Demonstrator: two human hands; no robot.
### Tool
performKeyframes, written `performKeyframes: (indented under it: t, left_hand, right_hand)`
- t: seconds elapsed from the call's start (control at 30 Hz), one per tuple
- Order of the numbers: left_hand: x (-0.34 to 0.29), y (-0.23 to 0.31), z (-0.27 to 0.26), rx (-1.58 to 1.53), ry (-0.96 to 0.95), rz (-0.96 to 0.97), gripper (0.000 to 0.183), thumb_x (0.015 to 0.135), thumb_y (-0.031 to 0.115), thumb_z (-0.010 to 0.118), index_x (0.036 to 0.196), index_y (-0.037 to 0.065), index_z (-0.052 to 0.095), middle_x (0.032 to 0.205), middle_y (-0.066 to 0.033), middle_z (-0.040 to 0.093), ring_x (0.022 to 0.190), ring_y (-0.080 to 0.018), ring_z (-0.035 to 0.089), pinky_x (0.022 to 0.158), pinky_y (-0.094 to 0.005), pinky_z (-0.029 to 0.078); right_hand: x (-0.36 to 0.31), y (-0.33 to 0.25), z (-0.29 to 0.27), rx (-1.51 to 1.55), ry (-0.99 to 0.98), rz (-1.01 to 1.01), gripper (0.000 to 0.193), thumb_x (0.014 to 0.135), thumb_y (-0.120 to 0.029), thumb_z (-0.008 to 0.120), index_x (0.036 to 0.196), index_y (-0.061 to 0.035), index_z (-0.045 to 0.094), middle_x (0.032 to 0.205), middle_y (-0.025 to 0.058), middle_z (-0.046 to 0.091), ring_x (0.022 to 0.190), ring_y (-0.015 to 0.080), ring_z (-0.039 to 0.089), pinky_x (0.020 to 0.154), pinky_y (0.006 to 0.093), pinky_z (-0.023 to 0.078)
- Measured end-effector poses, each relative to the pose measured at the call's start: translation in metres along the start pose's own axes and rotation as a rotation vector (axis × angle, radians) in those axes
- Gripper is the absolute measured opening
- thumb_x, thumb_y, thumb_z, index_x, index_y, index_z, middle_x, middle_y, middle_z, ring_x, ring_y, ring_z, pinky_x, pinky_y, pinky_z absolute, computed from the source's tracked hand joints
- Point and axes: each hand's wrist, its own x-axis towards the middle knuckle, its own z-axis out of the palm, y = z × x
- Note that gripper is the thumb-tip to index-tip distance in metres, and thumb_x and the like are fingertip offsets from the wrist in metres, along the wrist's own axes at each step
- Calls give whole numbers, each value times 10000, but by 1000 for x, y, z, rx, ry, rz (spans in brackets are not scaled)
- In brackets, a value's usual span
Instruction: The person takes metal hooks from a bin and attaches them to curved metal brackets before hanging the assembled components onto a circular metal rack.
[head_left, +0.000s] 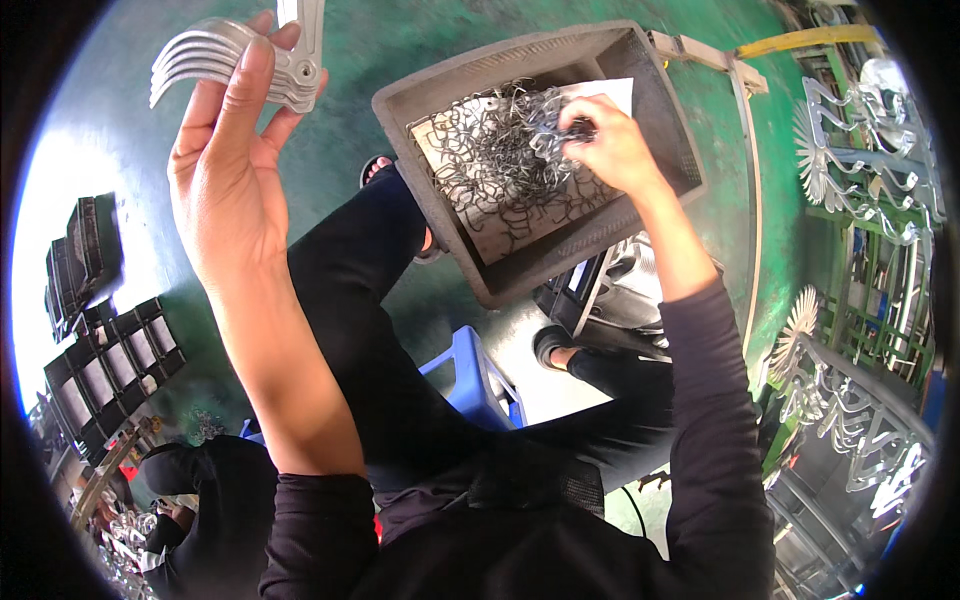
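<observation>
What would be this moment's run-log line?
left hand: holds curved metal pieces | right hand: at bent wires | wires: in grey bin

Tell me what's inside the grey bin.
In the grey bin, tangled wire hooks lie on a pale sheet; the right hand grips some. Lower layers and anything beneath the sheet are covered.

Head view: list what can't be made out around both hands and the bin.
Head view:
Right hand: any wire hooks within its grasp, hidden by the hand and blur.
Metal pieces in the left hand: far end cut off by upper edge.
Bin: most of its bottom, hidden by hooks and pale sheet.
</observation>
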Motion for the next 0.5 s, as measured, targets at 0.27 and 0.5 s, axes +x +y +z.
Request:
performKeyframes:
  t: [0.27,0.5]
  left_hand:
    - [-3,1,17,17,-43,-16,330,864,130,580,1151,-20,516,1214,-161,515,1126,-269,514,921,-548,454]
    - [-5,2,13,34,-84,-6,371,864,147,582,1197,13,488,1230,-149,499,1142,-264,493,956,-571,408]
  right_hand:
    - [-37,12,-25,-73,134,-40,201,618,-48,645,811,-75,597,951,100,579,936,275,574,828,351,449]
    - [-8,12,-27,-127,-319,162,214,681,-93,678,888,-48,643,833,69,632,799,186,599,745,313,460]
